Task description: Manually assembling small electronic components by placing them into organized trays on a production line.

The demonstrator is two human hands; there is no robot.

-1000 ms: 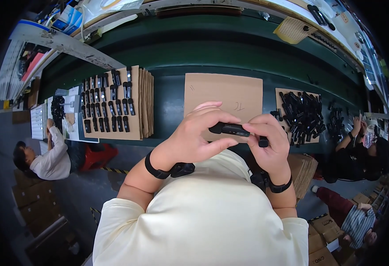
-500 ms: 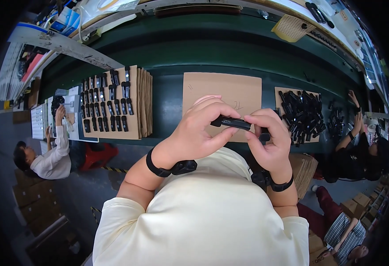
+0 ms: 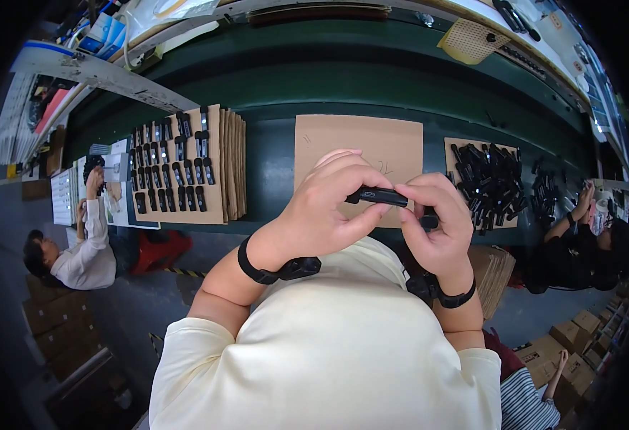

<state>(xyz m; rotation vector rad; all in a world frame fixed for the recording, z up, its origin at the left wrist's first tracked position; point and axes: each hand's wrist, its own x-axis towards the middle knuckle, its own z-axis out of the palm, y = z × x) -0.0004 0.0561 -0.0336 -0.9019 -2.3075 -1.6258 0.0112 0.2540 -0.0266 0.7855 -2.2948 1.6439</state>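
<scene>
Between my two hands, above the near edge of a cardboard sheet (image 3: 357, 143), is a slim black clip-on microphone (image 3: 377, 196) with a small port on its side. My left hand (image 3: 321, 208) pinches its left part between thumb and fingers. On its right end, the fingertips of my right hand (image 3: 443, 226) are closed. A second rounded black piece (image 3: 429, 220) shows inside the curl of my right hand; its full shape is hidden.
Left, rows of similar microphones (image 3: 165, 172) lie on stacked cardboard sheets (image 3: 234, 165). Right, a heap of black pieces (image 3: 488, 179) covers another sheet on the green bench (image 3: 271, 158). Co-workers sit at both ends, a person in a white shirt (image 3: 85, 251) at left. A striped-shirt person (image 3: 526, 401) is behind at right.
My hands keep their grip on the microphone, with only a slight shift. The striped-shirt person has moved lower in view. The co-worker's hands at right have drawn together.
</scene>
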